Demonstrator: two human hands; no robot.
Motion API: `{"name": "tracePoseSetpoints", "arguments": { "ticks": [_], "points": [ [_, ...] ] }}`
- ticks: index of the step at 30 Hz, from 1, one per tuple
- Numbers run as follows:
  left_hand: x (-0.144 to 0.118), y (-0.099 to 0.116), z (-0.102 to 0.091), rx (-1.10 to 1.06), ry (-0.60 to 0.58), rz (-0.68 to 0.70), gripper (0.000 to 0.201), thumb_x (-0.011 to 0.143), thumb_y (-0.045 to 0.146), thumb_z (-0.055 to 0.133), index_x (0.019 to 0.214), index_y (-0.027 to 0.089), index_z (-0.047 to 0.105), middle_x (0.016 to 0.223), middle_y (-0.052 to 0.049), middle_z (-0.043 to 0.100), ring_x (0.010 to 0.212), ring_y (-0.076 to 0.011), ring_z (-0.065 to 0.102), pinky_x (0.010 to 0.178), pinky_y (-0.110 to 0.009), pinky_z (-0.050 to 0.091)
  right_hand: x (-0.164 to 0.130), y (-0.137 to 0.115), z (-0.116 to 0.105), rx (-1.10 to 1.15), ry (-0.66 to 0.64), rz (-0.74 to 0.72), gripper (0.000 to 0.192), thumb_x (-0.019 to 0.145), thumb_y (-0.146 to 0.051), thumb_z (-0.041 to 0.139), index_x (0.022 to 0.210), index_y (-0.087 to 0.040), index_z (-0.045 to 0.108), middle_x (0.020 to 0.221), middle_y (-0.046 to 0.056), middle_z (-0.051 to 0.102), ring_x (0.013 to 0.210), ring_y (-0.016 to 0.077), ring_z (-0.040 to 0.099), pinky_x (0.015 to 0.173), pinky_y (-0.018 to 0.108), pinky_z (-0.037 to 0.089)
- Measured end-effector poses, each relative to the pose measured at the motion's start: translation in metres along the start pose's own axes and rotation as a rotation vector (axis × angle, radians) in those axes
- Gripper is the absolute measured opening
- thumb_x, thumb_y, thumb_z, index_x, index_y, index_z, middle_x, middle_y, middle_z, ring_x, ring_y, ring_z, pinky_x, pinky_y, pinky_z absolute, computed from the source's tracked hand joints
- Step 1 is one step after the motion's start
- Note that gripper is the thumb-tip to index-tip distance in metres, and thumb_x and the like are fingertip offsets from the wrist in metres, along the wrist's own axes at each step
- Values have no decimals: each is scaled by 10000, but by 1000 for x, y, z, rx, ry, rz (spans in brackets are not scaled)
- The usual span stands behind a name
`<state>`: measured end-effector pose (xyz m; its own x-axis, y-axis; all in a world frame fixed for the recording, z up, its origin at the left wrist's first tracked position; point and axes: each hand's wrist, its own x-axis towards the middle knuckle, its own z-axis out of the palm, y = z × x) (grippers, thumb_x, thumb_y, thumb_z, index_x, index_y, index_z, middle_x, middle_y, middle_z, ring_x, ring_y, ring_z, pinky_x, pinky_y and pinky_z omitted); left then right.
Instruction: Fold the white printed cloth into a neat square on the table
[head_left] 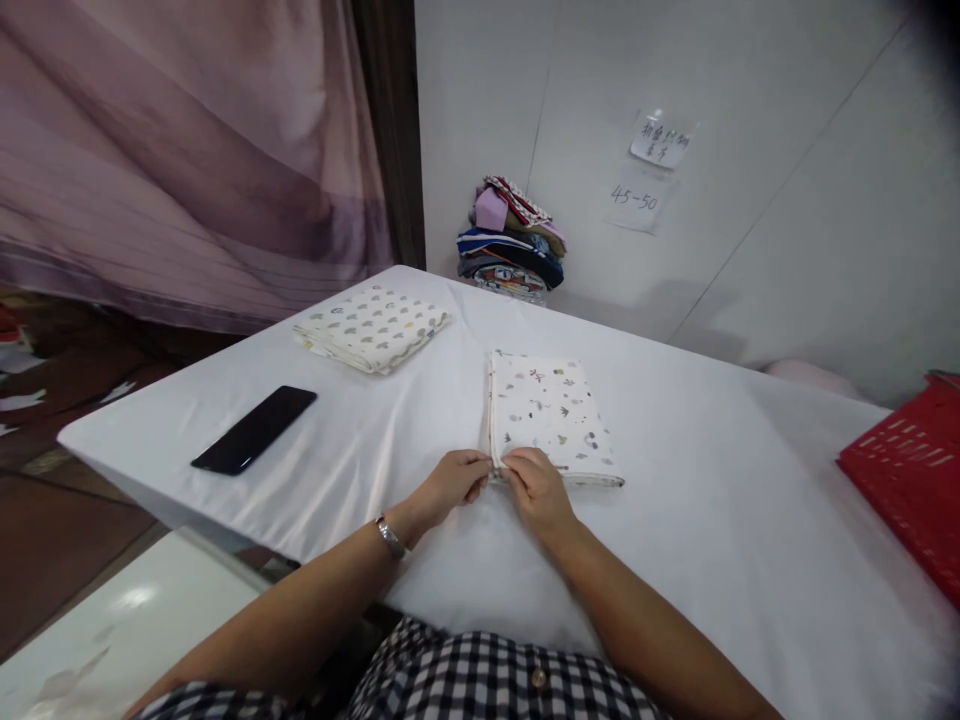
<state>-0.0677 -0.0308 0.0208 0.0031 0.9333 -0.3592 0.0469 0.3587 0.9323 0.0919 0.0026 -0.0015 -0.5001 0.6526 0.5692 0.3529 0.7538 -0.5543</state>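
White cloth is covering the tabletop [720,500] before you, and a pale wall [750,150] is rising behind its far edge, with a stack of folded fabrics [512,240] standing against it. Near the far left corner, a second folded cloth [371,328] is lying flat, and a black phone [255,430] is resting nearer the left corner on your side. At the right end, a red basket [907,470] is showing.

Your cream printed cloth [551,410] is lying folded around the middle of the tabletop, its lower edge facing the near edge. Both hands are meeting at its near left corner: your left hand [461,478] is pinching the corner between thumb and fingers, and your right hand [534,487] is gripping the layers just beside it. You seem to be squaring that corner; you are doing it well if the layers are lining up evenly, the pinch is staying light, and any pull is running along the folded edge rather than skewing it.

Your forearms are reaching forward from either side and converging, the left wrist wearing a silver band [391,538]. Both hands are bending inward, low over the surface, fingertips nearly touching.
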Motion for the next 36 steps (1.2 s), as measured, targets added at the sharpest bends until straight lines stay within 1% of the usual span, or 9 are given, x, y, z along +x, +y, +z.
{"name": "tracePoseSetpoints", "arguments": {
  "ticks": [8,12,15,18,21,25,30,33,36],
  "points": [
    [0,-5,-3,-93,8,-43,319,695,432,520,531,175,426,438,71,375,362,-53,339,387,-208,175,-2,-2,2,-43,-51,-43,190,865,-212,502,1026,-189,600,979,88,609,932,211,532,816,373,479],
    [-1,-4,-2,-45,41,-39,416,712,547,509,539,178,427,434,64,379,369,-67,359,386,-214,197,-3,-3,4,-37,-63,-38,193,857,-184,498,1025,-190,594,968,83,604,917,208,534,803,371,482],
    [1,-5,-1,37,64,-10,418,718,549,506,539,180,421,429,61,396,365,-66,348,399,-218,215,-2,-7,4,-39,-88,-53,222,857,-154,474,1042,-192,591,979,82,610,924,203,543,807,368,485],
    [3,-5,-1,122,70,15,361,730,475,500,537,181,418,420,62,399,376,-69,349,417,-219,235,0,-8,-4,-40,-130,-75,259,853,-155,474,1083,-197,585,1018,86,618,950,204,557,825,369,488],
    [2,-2,-1,251,103,34,298,737,378,492,526,184,410,402,60,393,396,-77,358,439,-220,263,0,3,-24,-81,-151,-84,263,870,-194,461,1096,-217,592,1053,84,629,993,216,563,877,411,468],
    [1,0,-1,372,173,32,199,721,305,501,574,186,443,446,61,415,420,-86,384,439,-219,279,-16,34,-61,-293,-89,111,303,900,-294,439,1157,-223,583,1207,93,588,1163,255,493,974,501,389],
    [5,-2,-2,394,176,65,129,729,280,494,642,190,462,489,67,438,418,-89,428,439,-217,309,-36,56,-88,-286,-224,271,394,908,-390,410,1236,-219,547,1339,76,496,1290,250,375,1054,513,298],
    [7,-3,-3,405,152,61,135,732,271,498,635,189,452,476,72,436,404,-83,430,441,-215,306,-32,65,-99,-208,-97,431,415,893,-433,401,1186,-208,589,1352,76,480,1283,241,385,1013,451,376],
    [8,-3,-3,431,186,66,115,739,277,506,683,180,481,527,62,490,411,-76,462,455,-212,333,-21,79,-108,-154,8,707,464,840,-451,459,1208,-191,572,1266,98,552,1129,237,538,894,379,474]
  ]
}}
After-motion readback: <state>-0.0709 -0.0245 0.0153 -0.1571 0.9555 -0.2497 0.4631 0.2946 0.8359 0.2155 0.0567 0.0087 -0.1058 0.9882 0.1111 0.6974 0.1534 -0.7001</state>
